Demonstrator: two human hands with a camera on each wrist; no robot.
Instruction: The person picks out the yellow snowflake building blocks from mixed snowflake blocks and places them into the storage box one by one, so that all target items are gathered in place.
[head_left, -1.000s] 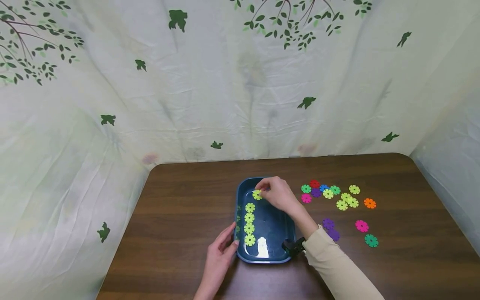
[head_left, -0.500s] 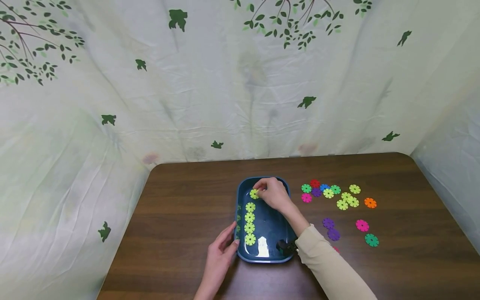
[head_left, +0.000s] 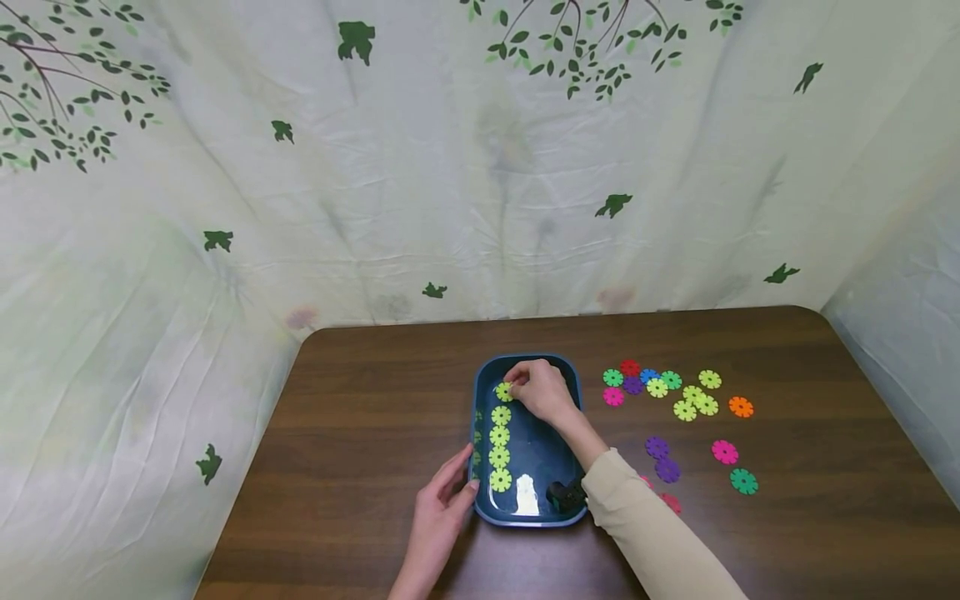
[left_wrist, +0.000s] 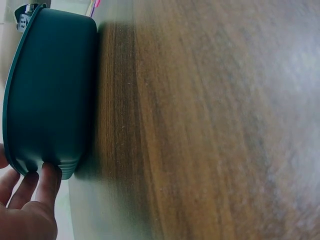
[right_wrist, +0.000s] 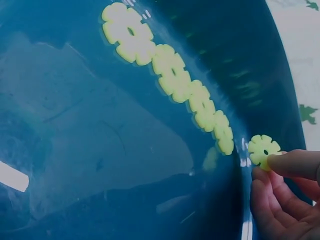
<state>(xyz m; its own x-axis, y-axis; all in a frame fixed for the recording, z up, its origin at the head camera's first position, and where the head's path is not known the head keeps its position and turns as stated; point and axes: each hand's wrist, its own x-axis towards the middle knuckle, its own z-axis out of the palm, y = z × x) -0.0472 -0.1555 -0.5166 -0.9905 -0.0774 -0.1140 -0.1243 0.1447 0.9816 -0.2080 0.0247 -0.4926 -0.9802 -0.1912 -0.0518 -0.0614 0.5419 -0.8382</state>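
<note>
A yellow-green notched plastic disc (head_left: 503,392) is pinched between the thumb and fingers of my right hand (head_left: 542,389), at the far left of the blue tray (head_left: 536,450). In the right wrist view this disc (right_wrist: 257,146) is tilted, near the end of a row of several like discs (right_wrist: 171,71) on the tray floor. That row (head_left: 498,435) runs along the tray's left side. My left hand (head_left: 442,504) touches the tray's left wall from outside, its fingers (left_wrist: 47,182) extended against the wall in the left wrist view.
Several loose notched discs lie right of the tray, among them yellow-green discs (head_left: 705,404), an orange disc (head_left: 740,407), purple discs (head_left: 667,470) and a pink disc (head_left: 724,452). The brown table (head_left: 360,433) ends at a printed white curtain (head_left: 420,208).
My right hand has moved slightly left and toward the row with the pinched disc. Red discs have come into view beside the right sleeve. My left hand and the tray stay put.
</note>
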